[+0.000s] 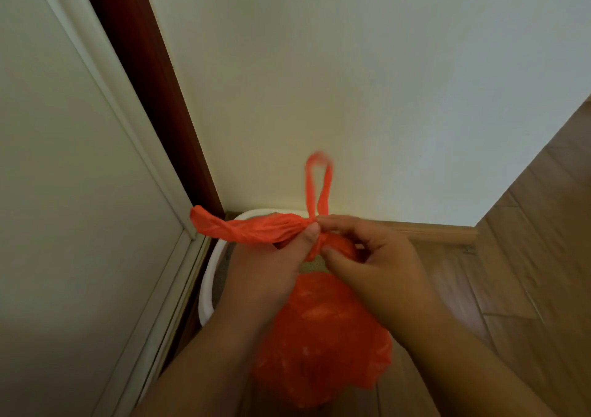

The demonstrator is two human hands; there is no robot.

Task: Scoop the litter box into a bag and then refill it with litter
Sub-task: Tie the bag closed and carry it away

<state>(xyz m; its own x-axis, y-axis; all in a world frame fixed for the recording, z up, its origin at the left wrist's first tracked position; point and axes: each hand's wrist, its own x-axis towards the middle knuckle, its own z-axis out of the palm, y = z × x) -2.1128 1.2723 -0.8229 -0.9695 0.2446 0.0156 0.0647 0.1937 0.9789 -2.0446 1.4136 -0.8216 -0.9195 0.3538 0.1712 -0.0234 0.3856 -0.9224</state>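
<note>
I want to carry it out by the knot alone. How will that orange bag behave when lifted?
The orange bag is thin, crinkled film, so it will probably sag and swing rather than hold shape. Its bulging lower part suggests some weight inside, likely stretching the neck. The left hand and right hand pinch twisted handles at the knot; it looks unfinished, so it might slip.

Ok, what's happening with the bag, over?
Both hands pinching the orange bag, tying its handles. Litter box underneath. Nothing in the way.
</note>
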